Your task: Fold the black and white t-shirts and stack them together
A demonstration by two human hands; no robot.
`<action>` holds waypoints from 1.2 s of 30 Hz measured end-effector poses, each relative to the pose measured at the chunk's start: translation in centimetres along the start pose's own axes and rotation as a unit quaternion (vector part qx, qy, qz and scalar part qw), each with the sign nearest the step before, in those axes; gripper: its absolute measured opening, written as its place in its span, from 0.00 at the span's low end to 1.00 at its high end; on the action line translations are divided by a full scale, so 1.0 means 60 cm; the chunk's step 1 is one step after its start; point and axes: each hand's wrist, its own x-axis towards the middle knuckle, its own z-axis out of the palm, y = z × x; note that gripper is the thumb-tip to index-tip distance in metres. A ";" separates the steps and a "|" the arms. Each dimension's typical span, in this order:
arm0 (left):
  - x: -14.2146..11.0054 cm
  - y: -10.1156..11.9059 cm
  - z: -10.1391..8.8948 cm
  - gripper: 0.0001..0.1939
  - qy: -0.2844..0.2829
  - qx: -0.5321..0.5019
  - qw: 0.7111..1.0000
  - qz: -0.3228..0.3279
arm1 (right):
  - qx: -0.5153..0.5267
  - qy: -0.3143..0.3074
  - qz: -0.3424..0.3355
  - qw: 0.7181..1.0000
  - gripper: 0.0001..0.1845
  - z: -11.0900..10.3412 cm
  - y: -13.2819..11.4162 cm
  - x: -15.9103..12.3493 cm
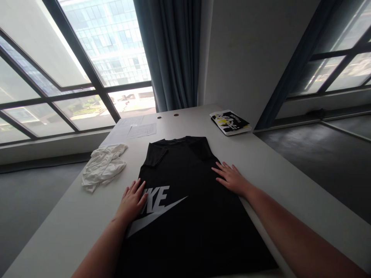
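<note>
A black T-shirt (185,216) with a white printed logo lies flat on the white table (275,173), its sleeves folded in and its collar at the far end. My left hand (132,200) rests flat on the shirt's left edge, fingers spread over the logo. At the shirt's right edge my right hand (232,178) lies flat too, fingers stretched toward the middle. Neither hand holds anything.
A crumpled white garment (102,166) lies on the table to the left of the shirt. Paper sheets (136,129) sit at the far left, and a black and yellow booklet (230,122) at the far right. Windows and a curtain stand behind the table.
</note>
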 end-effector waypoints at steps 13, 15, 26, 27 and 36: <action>-0.220 -0.024 -0.007 0.34 0.044 0.021 0.998 -0.032 | -0.014 0.017 0.003 1.000 0.33 0.007 -0.028 -0.105; -0.236 -0.015 -0.013 0.31 0.054 0.023 0.997 -0.040 | -0.017 0.020 -0.001 1.000 0.33 0.012 -0.034 -0.126; -0.277 0.036 -0.085 0.16 0.044 -0.119 0.988 -0.089 | 0.059 0.116 -0.084 0.988 0.21 -0.009 -0.067 -0.185; -0.275 0.040 -0.089 0.16 0.030 -0.136 0.985 -0.102 | 0.079 0.134 -0.111 0.982 0.19 -0.021 -0.081 -0.176; -0.197 0.064 -0.098 0.21 -0.060 -0.092 0.974 -0.199 | 0.189 0.108 -0.200 0.955 0.09 -0.057 -0.269 0.116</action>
